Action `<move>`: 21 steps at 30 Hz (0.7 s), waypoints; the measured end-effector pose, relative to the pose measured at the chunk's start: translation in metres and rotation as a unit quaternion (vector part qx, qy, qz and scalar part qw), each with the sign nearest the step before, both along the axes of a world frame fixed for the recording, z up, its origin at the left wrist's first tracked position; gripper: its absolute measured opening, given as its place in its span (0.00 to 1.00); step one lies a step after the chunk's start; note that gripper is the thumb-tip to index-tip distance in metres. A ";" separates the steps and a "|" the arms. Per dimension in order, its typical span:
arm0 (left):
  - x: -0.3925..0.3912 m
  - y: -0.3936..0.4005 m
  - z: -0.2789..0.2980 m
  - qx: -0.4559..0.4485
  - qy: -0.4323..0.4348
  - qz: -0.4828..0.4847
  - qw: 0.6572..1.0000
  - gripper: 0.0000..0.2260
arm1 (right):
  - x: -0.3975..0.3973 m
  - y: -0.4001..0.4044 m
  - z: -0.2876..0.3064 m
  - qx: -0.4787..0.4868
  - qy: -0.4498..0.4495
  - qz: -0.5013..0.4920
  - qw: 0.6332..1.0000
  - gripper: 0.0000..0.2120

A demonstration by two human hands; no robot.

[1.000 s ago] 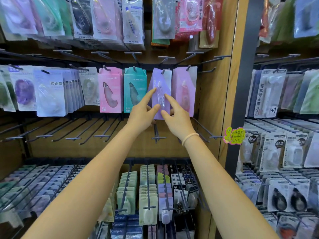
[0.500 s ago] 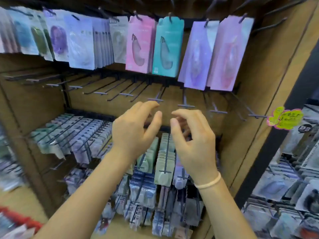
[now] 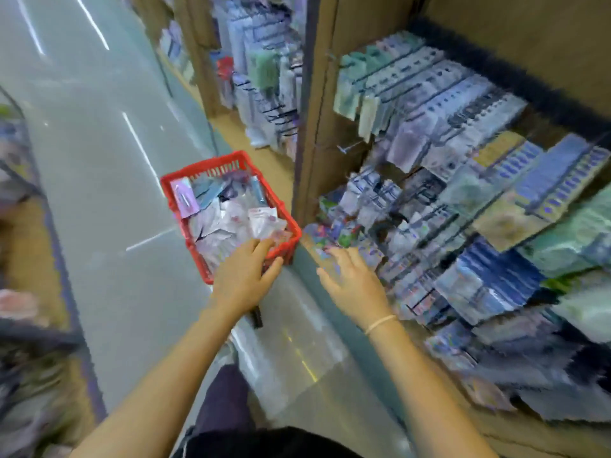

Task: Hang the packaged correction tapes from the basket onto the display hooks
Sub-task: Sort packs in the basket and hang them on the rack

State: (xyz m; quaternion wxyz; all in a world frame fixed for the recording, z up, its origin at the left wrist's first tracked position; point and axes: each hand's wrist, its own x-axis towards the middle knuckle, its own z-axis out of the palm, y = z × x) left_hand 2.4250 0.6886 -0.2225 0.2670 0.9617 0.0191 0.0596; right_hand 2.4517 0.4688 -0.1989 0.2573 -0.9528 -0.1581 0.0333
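A red plastic basket (image 3: 172, 188) stands on the grey floor beside the wooden display. It is filled with several packaged correction tapes (image 3: 228, 216) in clear, white and purple wrappers. My left hand (image 3: 244, 276) hovers over the basket's near corner with fingers extended and holds nothing. My right hand (image 3: 353, 282) is spread open to the right of the basket, in front of the lower rows of hung packets (image 3: 429, 226), and is empty too. The image is blurred by motion.
The wooden display post (image 3: 317, 127) rises just right of the basket. Dense rows of hung stationery fill the lower racks (image 3: 496, 160) on the right. Another shelf unit (image 3: 20, 226) borders the aisle on the left. Grey floor (image 3: 99, 160) runs between them.
My view has swung down from the upper hooks to the floor. Both hands let go of the purple package hung on the hook and dropped toward the basket.
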 end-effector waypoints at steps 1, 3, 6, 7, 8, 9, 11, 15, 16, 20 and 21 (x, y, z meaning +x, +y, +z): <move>0.002 0.026 -0.015 -0.015 0.006 0.019 1.000 0.28 | 0.012 0.027 -0.011 -0.006 0.020 0.017 1.000 0.26; 0.010 0.076 -0.046 -0.043 0.026 0.046 0.998 0.23 | 0.036 0.078 -0.031 -0.018 0.056 0.047 0.997 0.29; 0.027 0.143 -0.082 -0.069 0.065 0.077 0.992 0.20 | 0.072 0.147 -0.064 -0.036 0.109 0.066 0.991 0.26; 0.032 0.161 -0.092 -0.066 0.078 0.084 0.991 0.22 | 0.082 0.166 -0.072 -0.043 0.127 0.068 0.989 0.23; 0.037 0.178 -0.102 -0.060 0.089 0.087 0.990 0.24 | 0.092 0.183 -0.081 -0.048 0.142 0.067 0.986 0.20; 0.043 0.191 -0.109 -0.058 0.096 0.088 0.990 0.26 | 0.101 0.197 -0.089 -0.052 0.147 0.064 0.986 0.19; 0.055 0.211 -0.125 -0.069 0.104 0.092 0.988 0.26 | 0.118 0.217 -0.104 -0.051 0.153 0.054 0.985 0.17; 0.079 0.226 -0.173 -0.093 0.139 0.092 0.982 0.31 | 0.154 0.241 -0.141 -0.042 0.197 0.010 0.980 0.20; 0.085 0.228 -0.186 -0.101 0.153 0.095 0.978 0.33 | 0.165 0.247 -0.152 -0.037 0.209 -0.007 0.977 0.23; 0.106 0.229 -0.223 -0.096 0.200 0.109 0.969 0.38 | 0.201 0.269 -0.195 -0.033 0.294 -0.049 0.954 0.30; 0.107 0.228 -0.225 -0.087 0.204 0.110 0.969 0.39 | 0.206 0.272 -0.204 -0.039 0.315 -0.049 0.947 0.28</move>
